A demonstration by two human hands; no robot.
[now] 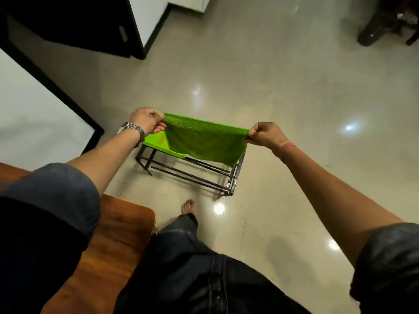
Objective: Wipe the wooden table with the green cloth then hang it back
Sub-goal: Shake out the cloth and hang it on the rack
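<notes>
Two hands, left hand and right hand, fingers pinching green cloth corners above metal rack.

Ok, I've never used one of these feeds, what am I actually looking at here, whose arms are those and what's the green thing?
This is one camera worn on a person's head, looking forward and down, so the arms are the wearer's own. The left hand and right hand each pinch a top corner of the green cloth, stretched between them above a low metal rack on the floor. A green plastic piece sits on the rack. The wooden table is at lower left, beside the person's leg.
</notes>
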